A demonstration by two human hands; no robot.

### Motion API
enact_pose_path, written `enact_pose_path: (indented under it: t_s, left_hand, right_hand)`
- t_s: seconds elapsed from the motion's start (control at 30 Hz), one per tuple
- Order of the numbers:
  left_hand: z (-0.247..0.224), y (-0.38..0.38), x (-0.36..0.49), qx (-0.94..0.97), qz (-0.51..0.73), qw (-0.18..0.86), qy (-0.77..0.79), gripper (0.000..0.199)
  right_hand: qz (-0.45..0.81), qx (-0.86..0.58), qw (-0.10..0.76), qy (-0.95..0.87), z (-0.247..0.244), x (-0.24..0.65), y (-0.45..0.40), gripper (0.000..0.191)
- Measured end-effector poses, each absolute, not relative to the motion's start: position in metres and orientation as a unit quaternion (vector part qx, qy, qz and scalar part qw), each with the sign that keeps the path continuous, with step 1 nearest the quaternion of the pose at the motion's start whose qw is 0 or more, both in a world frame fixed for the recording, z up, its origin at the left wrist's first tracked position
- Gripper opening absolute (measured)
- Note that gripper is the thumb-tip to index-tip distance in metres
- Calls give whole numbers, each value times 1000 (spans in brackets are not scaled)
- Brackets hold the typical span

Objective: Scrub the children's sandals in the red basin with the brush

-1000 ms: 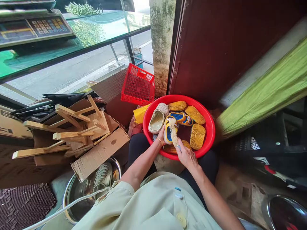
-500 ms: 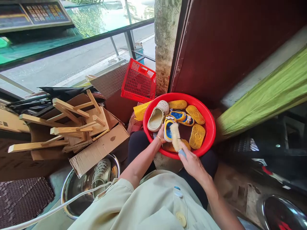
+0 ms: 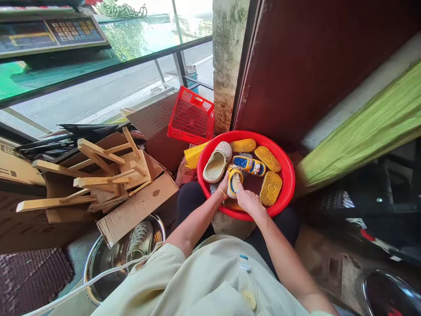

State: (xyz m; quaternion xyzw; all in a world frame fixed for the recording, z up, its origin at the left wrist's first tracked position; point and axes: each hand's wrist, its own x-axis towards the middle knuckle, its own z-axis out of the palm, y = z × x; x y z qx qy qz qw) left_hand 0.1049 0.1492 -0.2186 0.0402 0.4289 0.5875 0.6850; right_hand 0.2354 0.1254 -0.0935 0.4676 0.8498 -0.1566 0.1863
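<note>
Over the near part of a red basin (image 3: 290, 175), my left hand (image 3: 223, 185) is closed on the side of a yellow and white slipper (image 3: 231, 188). My right hand (image 3: 250, 202) is wrapped around a scrub brush (image 3: 236, 179), whose pale bristles are inside the slipper's opening; most of its handle is hidden by the fingers. Behind the hands, a blue and yellow slipper (image 3: 249, 165) lies in the basin. A beige clog (image 3: 216, 163) rests at the left, and several yellow slippers lie soles up, one sole (image 3: 271, 188) being at the right.
Left of me, a wooden stool (image 3: 108, 171) lies upturned on cardboard boxes. A steel bowl (image 3: 94, 272) holds another clog (image 3: 140, 239). A red crate (image 3: 192, 116) leans behind the basin. Green cloth (image 3: 362, 131) hangs at the right, near another metal bowl (image 3: 365, 285).
My right hand has moved left and slightly up, bringing the brush from above the slipper into its opening. My left hand keeps hold of the slipper. The view has shifted slightly.
</note>
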Motion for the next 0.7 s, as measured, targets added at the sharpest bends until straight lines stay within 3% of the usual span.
enact_pose_path:
  t_s: [0.2, 0.5, 0.7]
  left_hand:
    - [-215, 145, 106, 18, 553, 696, 458, 70]
    - [-212, 146, 114, 129, 534, 682, 483, 67]
    - [-221, 149, 106, 43, 586, 666, 460, 65]
  right_hand:
    - [-120, 434, 205, 869, -84, 263, 94, 62]
    - [-124, 468, 207, 850, -91, 205, 152, 39]
    - [-112, 429, 208, 872, -90, 225, 122, 53]
